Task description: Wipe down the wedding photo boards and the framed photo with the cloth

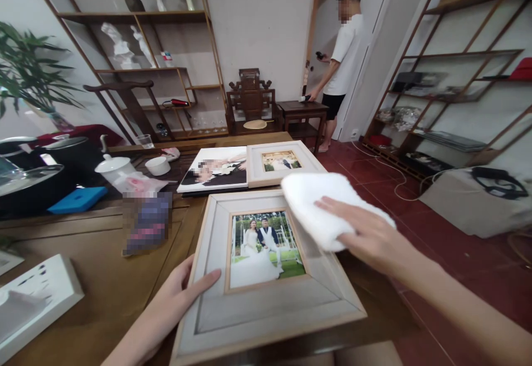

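A light wooden picture frame [270, 310] with a wedding photo [266, 249] in its middle is tilted up at the table's near edge. My left hand [178, 299] grips its left side, the thumb lying over the front and the other fingers mostly hidden behind. In my right hand [369, 233] is a folded white cloth [328, 205], pressed under the fingers at the frame's upper right edge. Behind it, a second pale picture frame [257, 175] lies beside a photo panel [216, 169].
The wooden table [112, 266] also bears a white teapot [112, 166], a small white cup [157, 165], a blue box [78, 200], a dark pot [33, 180] and a white block [45, 305]. Farther back, a person [347, 45] stands by a door near a small side table [302, 109].
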Demonstrator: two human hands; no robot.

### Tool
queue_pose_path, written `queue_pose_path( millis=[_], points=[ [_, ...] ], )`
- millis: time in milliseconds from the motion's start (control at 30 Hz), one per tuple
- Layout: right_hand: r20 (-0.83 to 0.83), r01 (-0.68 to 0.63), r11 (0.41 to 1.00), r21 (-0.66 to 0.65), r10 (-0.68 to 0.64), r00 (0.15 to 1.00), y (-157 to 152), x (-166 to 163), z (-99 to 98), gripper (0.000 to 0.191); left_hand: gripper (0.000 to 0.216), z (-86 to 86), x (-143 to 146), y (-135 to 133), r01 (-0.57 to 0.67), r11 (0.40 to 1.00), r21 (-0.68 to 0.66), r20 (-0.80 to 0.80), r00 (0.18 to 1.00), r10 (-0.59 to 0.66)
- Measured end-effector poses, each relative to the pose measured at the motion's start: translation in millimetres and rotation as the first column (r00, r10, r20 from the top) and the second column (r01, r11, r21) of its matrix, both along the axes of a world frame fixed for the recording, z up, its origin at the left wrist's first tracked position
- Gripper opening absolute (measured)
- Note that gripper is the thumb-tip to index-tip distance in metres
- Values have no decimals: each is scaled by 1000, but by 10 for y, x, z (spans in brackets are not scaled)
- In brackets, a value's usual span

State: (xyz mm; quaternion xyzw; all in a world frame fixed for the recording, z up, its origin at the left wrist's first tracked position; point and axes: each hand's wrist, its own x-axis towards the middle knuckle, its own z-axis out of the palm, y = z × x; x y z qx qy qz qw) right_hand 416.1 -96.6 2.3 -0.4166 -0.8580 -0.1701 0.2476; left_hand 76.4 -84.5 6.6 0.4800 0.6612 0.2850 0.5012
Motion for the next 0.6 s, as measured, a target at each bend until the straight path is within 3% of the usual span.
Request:
queue_pose_path(
  millis=[100, 233, 367, 500, 600],
  points=[
    [89, -84, 996, 12, 82, 993, -4, -173, -123, 23, 46, 6, -34, 41, 91, 995, 36, -58, 994, -89],
    [72, -38, 998, 41, 35, 997, 13, -288, -101, 22, 40, -4, -135, 130, 274, 958, 85, -248, 937, -246],
    [111, -11, 999, 53, 5, 994, 22, -354, -28, 20, 50, -39, -192, 258, 334, 928, 167, -588, 789, -178],
    [145, -79, 997, 21, 75, 987, 48, -359, -128, 27, 71, -77, -129, 402, 436, 791, 429, -634, 769, -80],
    [131, -66, 998, -14, 67, 989, 63, -363, -201, 27, 68, -91, -36, 488, 519, 703, 486, -664, 743, -89]
  ],
)
